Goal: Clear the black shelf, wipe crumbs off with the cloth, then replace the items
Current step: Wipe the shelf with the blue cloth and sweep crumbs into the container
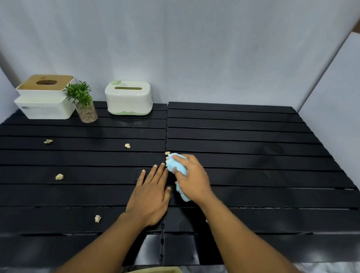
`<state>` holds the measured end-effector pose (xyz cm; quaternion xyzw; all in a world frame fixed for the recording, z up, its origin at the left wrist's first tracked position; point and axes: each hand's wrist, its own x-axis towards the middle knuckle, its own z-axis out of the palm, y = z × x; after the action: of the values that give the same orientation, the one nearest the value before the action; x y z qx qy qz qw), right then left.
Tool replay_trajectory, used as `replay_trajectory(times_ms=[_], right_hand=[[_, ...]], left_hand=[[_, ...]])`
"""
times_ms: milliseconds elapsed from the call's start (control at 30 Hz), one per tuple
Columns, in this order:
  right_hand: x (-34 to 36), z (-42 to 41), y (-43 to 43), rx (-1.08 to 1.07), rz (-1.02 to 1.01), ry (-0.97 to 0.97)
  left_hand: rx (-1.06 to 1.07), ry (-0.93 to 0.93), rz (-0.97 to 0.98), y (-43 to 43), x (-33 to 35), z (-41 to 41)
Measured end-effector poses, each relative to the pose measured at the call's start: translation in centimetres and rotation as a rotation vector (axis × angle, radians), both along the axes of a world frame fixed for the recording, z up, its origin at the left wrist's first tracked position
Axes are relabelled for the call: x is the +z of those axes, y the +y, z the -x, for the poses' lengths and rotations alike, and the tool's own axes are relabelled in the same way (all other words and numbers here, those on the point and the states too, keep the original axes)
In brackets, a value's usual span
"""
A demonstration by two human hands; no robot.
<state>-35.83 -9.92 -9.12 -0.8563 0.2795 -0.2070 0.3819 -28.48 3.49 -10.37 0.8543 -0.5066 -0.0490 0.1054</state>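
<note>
The clear glass jar (86, 109) holds pebbles (88, 116) and a green plant (79, 93). Your right grip (192, 181) clutches the bunched light-blue cloth (173, 164) on the black slatted shelf (261, 143); your left grip (150, 195) lies flat, outstretched, beside it.

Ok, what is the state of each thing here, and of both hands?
left hand, open, flat on the black shelf
right hand, gripping the cloth
cloth, bunched up
crumbs, scattered, mostly on the left half
wooden-lid box, upright, closed
green-white box, upright, closed
plant, upright between the boxes
</note>
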Motion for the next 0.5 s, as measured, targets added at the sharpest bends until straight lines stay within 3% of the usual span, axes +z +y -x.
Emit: replay_trajectory(times_ms=[67,133,233,300,367,500], right_hand=[[0.8,0.3,0.3,-0.023,-0.190,-0.154],[1.8,1.5,-1.1,-0.143,-0.257,-0.252],[2.6,3.6,-5.7,-0.324,0.006,-0.082],[2.3,4.3,-8.3,-0.338,0.207,0.135],[1.1,3.9,-9.0,-0.281,0.272,0.259],[-1.1,1.7,-6.8,-0.191,0.373,0.228]], left_hand=[[-0.002,0.003,0.005,0.3,-0.1,-0.1],[-0.018,0.004,-0.001,0.8,-0.1,-0.8],[-0.042,-0.009,-0.009,1.5,-0.3,-1.4],[-0.035,-0.022,0.002,1.5,-0.3,-1.2],[-0.025,-0.025,0.014,1.4,-0.3,-0.9],[-0.021,-0.028,0.029,1.3,-0.4,-1.0]])
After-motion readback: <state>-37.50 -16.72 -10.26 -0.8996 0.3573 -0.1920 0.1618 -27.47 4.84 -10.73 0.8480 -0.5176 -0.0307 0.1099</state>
